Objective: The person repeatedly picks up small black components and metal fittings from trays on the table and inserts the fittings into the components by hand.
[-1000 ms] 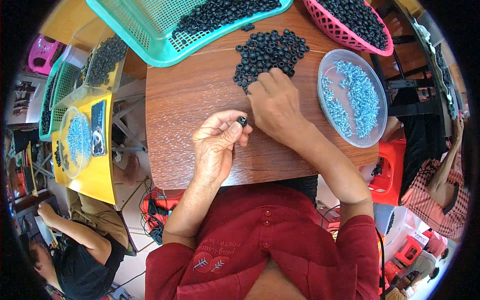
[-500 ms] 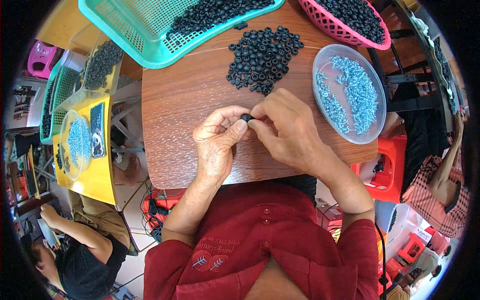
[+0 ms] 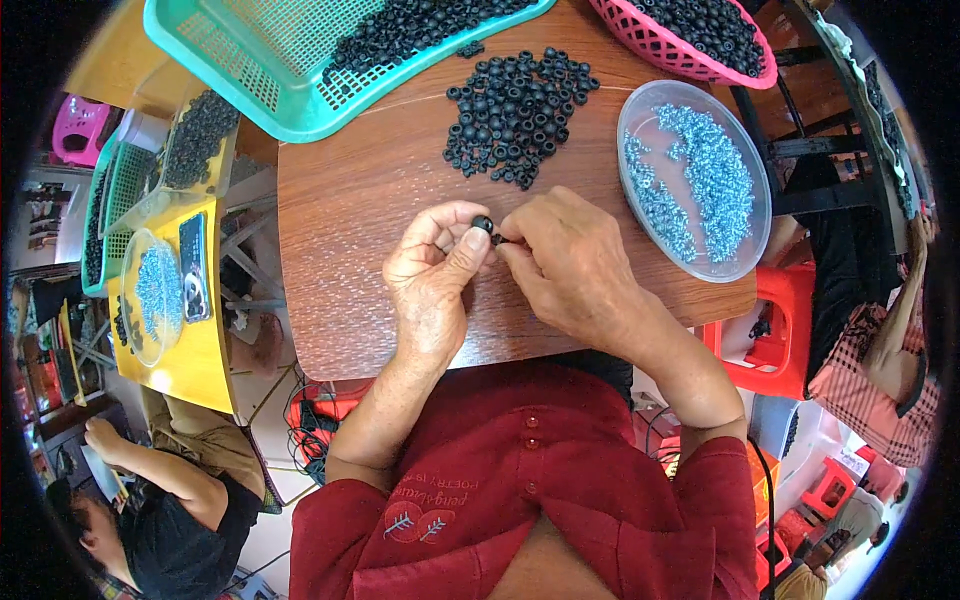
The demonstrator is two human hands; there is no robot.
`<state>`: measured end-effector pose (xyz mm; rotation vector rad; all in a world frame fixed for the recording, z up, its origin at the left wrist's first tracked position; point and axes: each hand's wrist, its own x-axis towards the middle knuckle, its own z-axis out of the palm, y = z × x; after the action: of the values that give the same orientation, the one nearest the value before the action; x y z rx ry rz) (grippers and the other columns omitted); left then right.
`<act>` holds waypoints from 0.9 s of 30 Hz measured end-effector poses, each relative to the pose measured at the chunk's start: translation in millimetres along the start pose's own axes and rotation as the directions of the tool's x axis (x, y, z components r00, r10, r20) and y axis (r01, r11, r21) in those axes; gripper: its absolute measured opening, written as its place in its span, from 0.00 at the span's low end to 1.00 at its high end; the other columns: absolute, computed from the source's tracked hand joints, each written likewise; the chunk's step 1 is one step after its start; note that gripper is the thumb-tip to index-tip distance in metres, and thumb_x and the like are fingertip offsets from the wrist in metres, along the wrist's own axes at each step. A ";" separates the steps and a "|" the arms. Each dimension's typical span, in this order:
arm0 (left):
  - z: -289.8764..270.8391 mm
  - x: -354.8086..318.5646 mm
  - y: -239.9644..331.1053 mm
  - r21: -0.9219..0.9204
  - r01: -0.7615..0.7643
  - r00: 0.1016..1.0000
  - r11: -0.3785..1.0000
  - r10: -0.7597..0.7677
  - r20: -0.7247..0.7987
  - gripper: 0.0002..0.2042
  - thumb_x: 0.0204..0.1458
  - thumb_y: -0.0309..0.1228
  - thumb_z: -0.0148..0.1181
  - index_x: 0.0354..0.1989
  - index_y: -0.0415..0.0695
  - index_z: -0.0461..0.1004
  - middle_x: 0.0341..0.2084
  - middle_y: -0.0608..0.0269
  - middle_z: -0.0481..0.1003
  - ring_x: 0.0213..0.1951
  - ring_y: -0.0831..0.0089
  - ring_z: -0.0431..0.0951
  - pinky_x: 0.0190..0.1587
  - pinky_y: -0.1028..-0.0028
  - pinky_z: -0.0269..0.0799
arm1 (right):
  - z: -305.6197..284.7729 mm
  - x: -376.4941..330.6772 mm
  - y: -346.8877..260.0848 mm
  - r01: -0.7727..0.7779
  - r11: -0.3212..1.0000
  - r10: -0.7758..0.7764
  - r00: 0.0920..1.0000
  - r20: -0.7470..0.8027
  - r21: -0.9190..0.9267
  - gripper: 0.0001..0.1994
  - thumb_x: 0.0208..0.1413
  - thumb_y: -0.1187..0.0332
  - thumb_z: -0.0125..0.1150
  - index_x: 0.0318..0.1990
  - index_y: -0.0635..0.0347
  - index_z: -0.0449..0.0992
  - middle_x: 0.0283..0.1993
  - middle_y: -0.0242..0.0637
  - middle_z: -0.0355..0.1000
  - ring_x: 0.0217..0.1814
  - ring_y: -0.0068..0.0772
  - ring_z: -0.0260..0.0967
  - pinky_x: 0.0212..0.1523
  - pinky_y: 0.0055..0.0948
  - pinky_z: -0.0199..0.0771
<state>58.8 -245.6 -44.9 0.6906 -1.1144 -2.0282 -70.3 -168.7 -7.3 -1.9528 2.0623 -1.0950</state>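
Observation:
My left hand (image 3: 432, 270) holds a small round black piece (image 3: 482, 222) upright between thumb and fingers; a hole shows in its face. Close by on its right, my right hand (image 3: 570, 258) is closed in a pinch. A tiny dark bit (image 3: 499, 240) shows at its fingertips, too small to name. Beyond the hands lies a loose pile of similar black round pieces (image 3: 515, 115), many with open holes. To the right of my right hand, a round clear plastic tray (image 3: 692, 262) carries many small shiny blue pieces (image 3: 722, 190).
A green mesh basket (image 3: 300, 128) and a pink basket (image 3: 690, 68), both with black pieces, stand along the wooden table's (image 3: 340, 300) far side. Left is a yellow table (image 3: 190, 365) with a phone (image 3: 194, 265) and a seated person (image 3: 180, 520). A red stool (image 3: 785, 330) stands right.
The black piece has tipped up in my left fingers, showing its hole. My right fingertips have drawn slightly down and away from it, with a small dark bit now visible between the hands.

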 end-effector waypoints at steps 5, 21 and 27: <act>4.4 -3.0 -11.1 0.096 -0.116 0.993 0.989 0.118 -0.015 0.10 0.53 0.23 0.59 0.43 0.37 0.71 0.30 0.68 0.73 0.29 0.83 0.71 0.33 0.84 0.68 | 4.4 -2.6 -3.0 -0.004 1.000 0.003 0.999 -0.054 -0.030 0.08 0.41 0.77 0.63 0.28 0.61 0.70 0.26 0.38 0.68 0.29 0.44 0.66 0.29 0.38 0.65; 16.7 -7.1 -2.9 -0.239 0.089 0.996 0.967 -0.080 0.046 0.10 0.53 0.24 0.58 0.43 0.35 0.71 0.31 0.61 0.76 0.31 0.76 0.75 0.33 0.78 0.71 | 9.5 -23.4 -1.2 -0.041 0.989 0.096 0.911 -0.401 0.143 0.10 0.39 0.80 0.63 0.33 0.62 0.75 0.30 0.38 0.71 0.31 0.40 0.67 0.29 0.33 0.67; 18.9 -8.3 0.8 -0.195 0.124 0.991 0.973 -0.111 0.076 0.10 0.53 0.24 0.58 0.43 0.35 0.71 0.32 0.60 0.76 0.31 0.76 0.75 0.34 0.78 0.71 | -5.0 -26.9 -1.0 -0.095 0.968 0.176 0.918 -0.356 0.233 0.09 0.42 0.80 0.63 0.34 0.63 0.75 0.30 0.38 0.72 0.31 0.36 0.68 0.30 0.30 0.67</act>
<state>50.4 -230.2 -34.0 0.6050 -0.9075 -2.2409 -67.5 -142.2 -13.7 -1.5685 2.1038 -1.6850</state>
